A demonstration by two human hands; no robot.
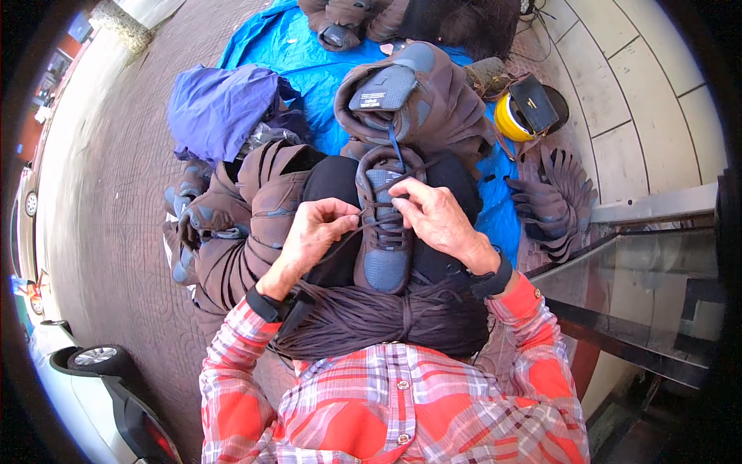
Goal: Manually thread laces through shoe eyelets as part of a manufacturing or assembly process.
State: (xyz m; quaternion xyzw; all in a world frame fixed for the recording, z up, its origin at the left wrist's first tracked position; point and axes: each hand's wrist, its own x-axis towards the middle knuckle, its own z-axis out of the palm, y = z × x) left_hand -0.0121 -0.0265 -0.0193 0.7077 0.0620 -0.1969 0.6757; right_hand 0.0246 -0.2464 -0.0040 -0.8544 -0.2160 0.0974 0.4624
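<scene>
Bundled dark laces (386, 317) lie across the lap, nearest the camera, just below a brown shoe (384, 224) w/ blue mesh resting on the knees. Left hand (317, 232) pinches a lace end (352, 223) tight; right hand (434, 216) is closed narrow on the lace at the shoe's eyelets. More brown shoes (232, 224) are piled to the left, others on a blue tarp (309, 69) beyond. Yellow helmet (510, 120) at tarp's right edge.

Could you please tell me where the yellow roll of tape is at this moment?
In the head view it lies at the upper right, on the edge of the blue tarp, the yellow tape roll tucked against a black pouch.
</scene>
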